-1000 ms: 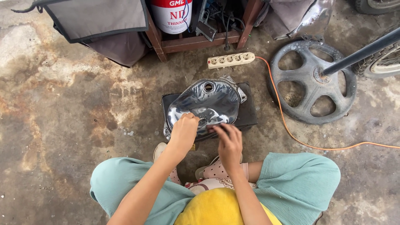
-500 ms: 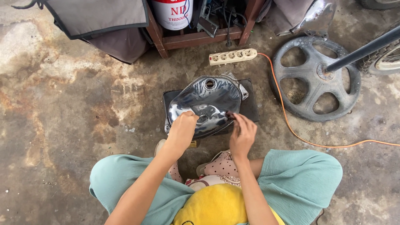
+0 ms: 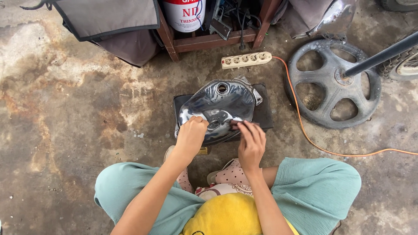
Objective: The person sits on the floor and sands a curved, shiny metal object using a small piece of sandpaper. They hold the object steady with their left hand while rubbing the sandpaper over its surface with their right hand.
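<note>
Two bare hands at work on one dark metal fuel tank (image 3: 220, 106), seen from above; items listed from left to right.

Grey fabric panel (image 3: 109, 17) with dark edging, top left, hanging over a brown cloth.

Stained concrete floor (image 3: 65, 113), rust-coloured patches across the left half.

White and red tin can (image 3: 185, 13) in a wooden frame (image 3: 209, 41) at the top edge, cables behind it.

Left hand (image 3: 191, 137): fingers curled down and pressed on the near left rim of the fuel tank, bracing it; whether anything lies under the palm cannot be told.

Fuel tank: glossy grey-black, filler hole at its far end, resting on a black mat (image 3: 263, 111) on the floor, directly in front of the person's knees.

Right hand (image 3: 250, 141): fingers narrow and extended, pinching a small dark piece (image 3: 235, 125) flat against the near right edge of the tank.

White power strip (image 3: 246, 59) beyond the tank, with an orange cable (image 3: 305, 135) trailing off to the right.

Grey spoked wheel (image 3: 333, 82) flat on the floor, far right, a dark bar (image 3: 383, 54) crossing over it.

Teal trousers (image 3: 313, 191) and yellow top (image 3: 230, 215), bottom edge.
</note>
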